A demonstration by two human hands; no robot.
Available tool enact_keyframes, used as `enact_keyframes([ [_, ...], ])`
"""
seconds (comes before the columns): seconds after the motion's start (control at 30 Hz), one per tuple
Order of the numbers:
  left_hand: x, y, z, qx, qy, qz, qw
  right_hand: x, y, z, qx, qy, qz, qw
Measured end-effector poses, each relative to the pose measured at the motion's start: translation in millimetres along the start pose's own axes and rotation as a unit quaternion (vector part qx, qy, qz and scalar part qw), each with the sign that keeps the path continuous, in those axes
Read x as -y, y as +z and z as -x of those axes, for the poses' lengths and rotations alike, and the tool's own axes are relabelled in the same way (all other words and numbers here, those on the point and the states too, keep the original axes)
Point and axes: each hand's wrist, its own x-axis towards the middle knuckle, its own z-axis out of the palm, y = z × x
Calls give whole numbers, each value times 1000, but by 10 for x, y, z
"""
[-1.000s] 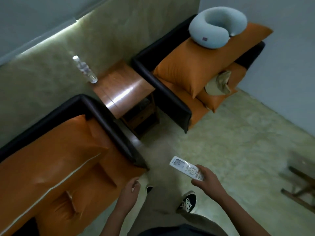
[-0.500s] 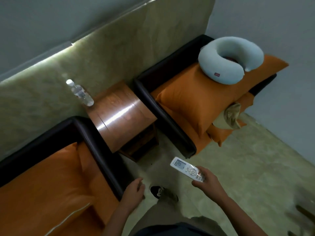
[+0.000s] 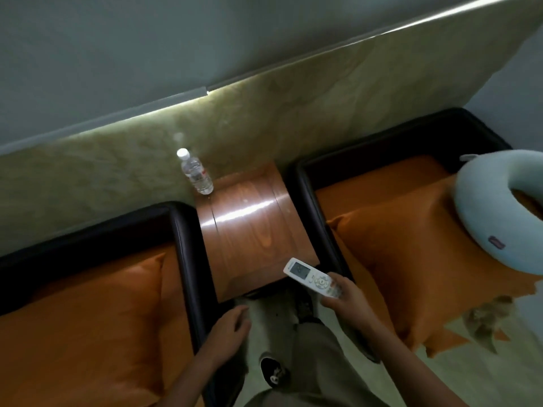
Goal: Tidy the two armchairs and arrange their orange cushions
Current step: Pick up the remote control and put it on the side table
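Two black armchairs flank a wooden side table. The left armchair [image 3: 183, 259] holds an orange cushion [image 3: 88, 318]. On the right armchair [image 3: 308, 201] lies a big orange cushion [image 3: 411, 265] with a pale blue neck pillow [image 3: 482, 230] on top; a beige cloth [image 3: 484, 321] and another orange cushion [image 3: 449, 342] show at its front edge. My right hand [image 3: 349, 301] grips a white remote control [image 3: 313, 277] just over the table's near right corner. My left hand [image 3: 229, 330] hangs loosely curled and empty by the left chair's armrest.
The wooden side table [image 3: 249, 230] stands between the chairs with a clear water bottle [image 3: 195, 171] at its back left corner. A marble wall panel runs behind. My legs and a black shoe [image 3: 273, 374] stand on the pale floor before the table.
I have stepped toward the side table, which now sits straight ahead. The right hand with the remote has come up to the table's front corner.
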Motion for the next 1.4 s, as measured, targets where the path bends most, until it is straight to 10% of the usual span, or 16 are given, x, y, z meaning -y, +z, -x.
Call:
enact_keyframes([
  [0.5, -853, -793, -1749, -112, -1, 341, 933, 1192, -121, -2237, 151, -172, 128, 965],
  [0.97, -352, -1252, -3024, -199, -11, 472, 859, 1399, 389, -3434, 55, -189, 90, 976],
  [1.4, -184, -1448, -3634, -247, -18, 449, 858, 1490, 545, -4280, 101, -242, 196, 945],
])
